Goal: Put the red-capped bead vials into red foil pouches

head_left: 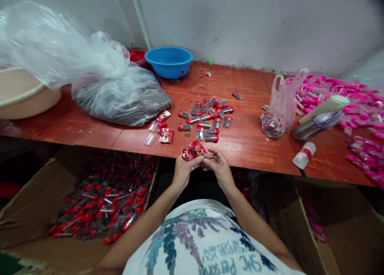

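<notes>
1. While our left hand (184,169) grips red packets (198,147) at the table's (243,155) near edge, our right hand's (220,167) fingers bend in beside them; we cannot tell whether they pinch anything.
2. We judge the step in hand to be handling these packets; the next move seems to call for light, two-handed fingertip control.
3. Just beyond our hands, red-capped tubes (211,138) crowd the tabletop, limiting where we can set anything down.
4. To our left, a bulky bag (126,99) blocks reaching the blue basin (168,69) directly.
</notes>
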`<state>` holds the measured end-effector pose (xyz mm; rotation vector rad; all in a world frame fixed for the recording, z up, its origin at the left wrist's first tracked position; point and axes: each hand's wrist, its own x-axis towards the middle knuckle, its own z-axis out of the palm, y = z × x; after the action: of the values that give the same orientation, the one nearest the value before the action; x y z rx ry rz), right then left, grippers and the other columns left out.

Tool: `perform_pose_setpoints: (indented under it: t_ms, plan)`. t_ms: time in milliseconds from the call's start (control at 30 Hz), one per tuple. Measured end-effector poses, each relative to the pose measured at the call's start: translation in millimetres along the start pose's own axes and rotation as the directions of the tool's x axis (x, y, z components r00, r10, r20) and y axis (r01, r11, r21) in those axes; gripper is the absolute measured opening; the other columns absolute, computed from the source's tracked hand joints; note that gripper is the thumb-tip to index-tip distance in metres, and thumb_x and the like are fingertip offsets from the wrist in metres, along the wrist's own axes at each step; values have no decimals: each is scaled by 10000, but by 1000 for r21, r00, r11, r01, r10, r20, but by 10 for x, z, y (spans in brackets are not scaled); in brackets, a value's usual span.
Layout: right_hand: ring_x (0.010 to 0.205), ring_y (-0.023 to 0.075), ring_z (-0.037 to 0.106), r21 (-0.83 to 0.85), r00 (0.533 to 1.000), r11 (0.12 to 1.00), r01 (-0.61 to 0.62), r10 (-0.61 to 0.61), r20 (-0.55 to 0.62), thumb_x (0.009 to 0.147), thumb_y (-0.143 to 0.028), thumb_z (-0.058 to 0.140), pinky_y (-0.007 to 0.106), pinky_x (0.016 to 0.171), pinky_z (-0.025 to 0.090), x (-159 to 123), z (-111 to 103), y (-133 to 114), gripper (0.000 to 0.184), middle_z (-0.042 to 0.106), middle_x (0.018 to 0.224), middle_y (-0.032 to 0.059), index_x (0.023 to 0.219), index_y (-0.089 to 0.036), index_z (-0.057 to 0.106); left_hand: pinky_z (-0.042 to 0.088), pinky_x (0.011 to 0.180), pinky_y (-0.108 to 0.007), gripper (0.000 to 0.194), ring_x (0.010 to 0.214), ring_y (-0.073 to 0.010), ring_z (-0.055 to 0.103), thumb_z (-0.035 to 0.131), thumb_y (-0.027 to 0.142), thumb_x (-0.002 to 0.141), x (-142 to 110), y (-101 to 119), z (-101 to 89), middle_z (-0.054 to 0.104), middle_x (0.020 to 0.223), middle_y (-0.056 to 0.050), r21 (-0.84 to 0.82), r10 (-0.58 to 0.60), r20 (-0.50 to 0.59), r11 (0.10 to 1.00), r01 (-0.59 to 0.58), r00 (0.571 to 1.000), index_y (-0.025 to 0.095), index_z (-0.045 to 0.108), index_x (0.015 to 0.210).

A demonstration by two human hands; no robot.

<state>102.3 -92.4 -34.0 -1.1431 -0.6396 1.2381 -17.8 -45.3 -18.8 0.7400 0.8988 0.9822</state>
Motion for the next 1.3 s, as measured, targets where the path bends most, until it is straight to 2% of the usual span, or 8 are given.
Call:
perform_pose_setpoints:
  t_ms: [167, 300, 533, 667, 900, 1100, 1200, 1300]
  plan:
    - [722, 132, 614, -117, 998, 992, 43, -37, 56, 713, -290, 721, 267, 645, 537, 4, -57, 34, 329, 650, 888, 8, 1014, -219, 609, 527, 763, -311, 361, 765, -183, 682, 817, 188, 574, 49, 40, -88, 730, 861, -60, -23, 27, -31, 999, -28, 999, 130, 680, 902]
    - [841, 136, 596, -188, 981, 971, 148, -121, 150, 720, -237, 712, 306, 771, 542, 3, -129, 40, 550, 538, 1102, 12, 1236, -324, 542, 534, 715, -314, 362, 752, -199, 679, 823, 203, 561, 60, 108, -92, 726, 842, -66, 34, 2, -9, 999, -1, 1000, 125, 678, 883]
    - [825, 122, 530, -216, 950, 952, 215, -153, 271, 778, -256, 650, 270, 693, 560, 35, -233, -50, 486, 413, 1029, 0, 1240, -376, 560, 523, 630, -274, 351, 720, -187, 662, 819, 212, 567, 56, 184, 19, 710, 817, -58, 100, -74, 46, 993, 69, 996, 126, 673, 875]
    - [799, 116, 535, -246, 939, 939, 241, -161, 303, 764, -222, 659, 266, 696, 545, 8, -272, -134, 469, 441, 1038, 2, 1207, -354, 581, 515, 636, -266, 340, 670, -154, 639, 821, 189, 554, 52, 146, 96, 688, 757, -17, 91, 21, 16, 996, -22, 1000, 134, 648, 841]
    - [750, 106, 568, -63, 972, 991, 119, -104, 210, 712, -210, 695, 266, 656, 551, -25, -228, -164, 544, 501, 1092, -7, 1206, -357, 520, 507, 721, -291, 595, 770, -179, 656, 818, 150, 539, -14, 74, 158, 706, 890, -42, 96, 18, 109, 995, -29, 994, 164, 592, 1089]
    - [902, 171, 586, -241, 969, 946, 217, -180, 167, 739, -260, 678, 306, 753, 548, -2, -261, -76, 418, 520, 1061, 24, 1151, -318, 640, 517, 724, -286, 368, 751, -184, 667, 813, 185, 567, 10, -18, 140, 712, 839, -61, 67, -59, 88, 996, 53, 994, 122, 656, 894]
    - [877, 174, 604, -253, 980, 946, 201, -190, 68, 750, -306, 667, 323, 761, 542, 78, -425, -60, 366, 568, 1054, 26, 1116, -288, 665, 543, 720, -325, 356, 803, -215, 683, 768, 197, 642, 51, -19, 110, 715, 929, -103, -51, -185, 72, 981, 188, 980, 127, 651, 971]
    - [811, 172, 610, -389, 951, 903, 180, -262, -167, 772, -358, 625, 349, 762, 523, 230, -833, -88, 449, 616, 1014, 46, 1201, -227, 612, 559, 756, -398, 390, 890, -260, 683, 732, 103, 648, 93, 16, 32, 708, 999, -138, -150, -264, 37, 952, 267, 964, 133, 625, 1023]
